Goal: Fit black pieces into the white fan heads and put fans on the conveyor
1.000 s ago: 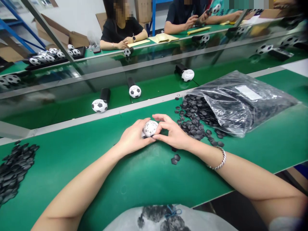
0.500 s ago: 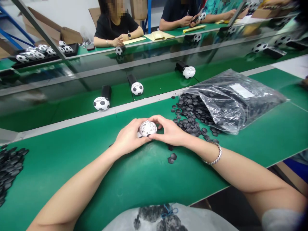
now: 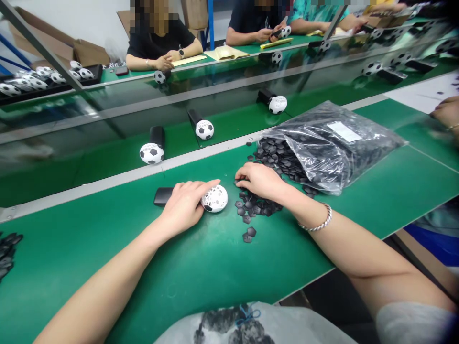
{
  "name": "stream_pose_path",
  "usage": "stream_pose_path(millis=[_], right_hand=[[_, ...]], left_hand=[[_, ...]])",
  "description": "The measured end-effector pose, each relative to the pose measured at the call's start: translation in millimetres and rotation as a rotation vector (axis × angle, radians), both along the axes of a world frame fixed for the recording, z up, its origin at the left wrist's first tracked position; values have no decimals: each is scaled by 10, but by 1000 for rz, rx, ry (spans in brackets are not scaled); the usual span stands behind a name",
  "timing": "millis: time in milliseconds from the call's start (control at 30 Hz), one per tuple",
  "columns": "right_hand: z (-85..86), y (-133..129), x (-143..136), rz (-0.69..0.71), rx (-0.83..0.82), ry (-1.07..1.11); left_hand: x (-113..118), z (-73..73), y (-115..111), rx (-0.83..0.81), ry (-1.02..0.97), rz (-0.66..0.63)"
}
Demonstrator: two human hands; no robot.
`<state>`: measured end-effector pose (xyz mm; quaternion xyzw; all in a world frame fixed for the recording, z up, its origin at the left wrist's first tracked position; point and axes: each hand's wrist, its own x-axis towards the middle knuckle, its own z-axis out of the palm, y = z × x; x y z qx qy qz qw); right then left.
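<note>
My left hand (image 3: 184, 205) is wrapped round a football-patterned piece with a black handle (image 3: 163, 196); its white ball head (image 3: 215, 198) shows beyond my fingertips, with some black patches and open gaps. To the right, my right hand (image 3: 258, 180) is over loose black pentagon pieces (image 3: 251, 205), thumb and fingers close together. Whatever its fingertips pinch is too small to make out. Behind that hand a clear plastic bag (image 3: 333, 148) spills more black pentagons.
Beyond the metal rail (image 3: 122, 177), football-headed pieces (image 3: 152, 153) lie on a green belt (image 3: 89, 167). More black pieces (image 3: 7, 251) are at the far left. People sit across the belt, and another person's hand (image 3: 446, 112) is at the right edge.
My right hand has left the ball and moved right to the black pieces. The ball piece has turned in my left hand, so its handle now shows at the left. The view has shifted slightly.
</note>
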<state>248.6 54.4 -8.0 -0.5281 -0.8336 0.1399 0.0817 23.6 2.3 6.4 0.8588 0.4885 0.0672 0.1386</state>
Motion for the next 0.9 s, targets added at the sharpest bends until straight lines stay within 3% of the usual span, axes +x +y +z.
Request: stream_pose_path(millis=[100, 300, 567, 767, 900], right_hand=[[-24, -13, -19, 17, -4, 48], [22, -63, -19, 199, -163, 454], [174, -210, -96, 300, -158, 597], [88, -282, -211, 419, -128, 605], [10, -324, -280, 421, -21, 609]], left_hand=[[0, -8, -2, -2, -14, -8], [-31, -33, 39, 1, -23, -14], [-100, -54, 99, 13, -48, -9], [-61, -46, 51, -30, -61, 1], [2, -67, 18, 10, -82, 69]])
